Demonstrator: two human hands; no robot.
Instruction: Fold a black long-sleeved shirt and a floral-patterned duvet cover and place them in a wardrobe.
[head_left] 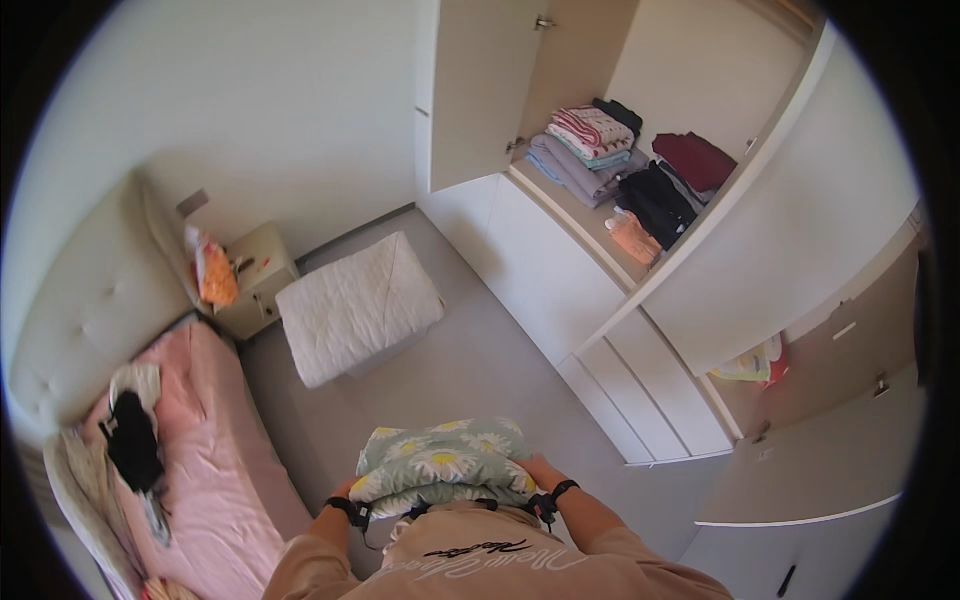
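A folded stack of pale green bedding with white and yellow daisies (440, 462) is held against my front at waist height. My left hand (345, 489) grips its left side, and my right hand (541, 472) grips its right side. Most of my fingers are hidden behind and under the folds. Each wrist wears a black band. Past the bedding, a white quilted cover (358, 308) lies over something low and block-shaped on the floor.
On the right stands a white wardrobe (535, 270) with doors open. Its shelf bears folded blankets (590, 140), dark clothes (655, 205) and an orange packet (633, 238). At left is a bed with a pink sheet (225, 440) and black garment (132, 440), beside a nightstand (262, 262).
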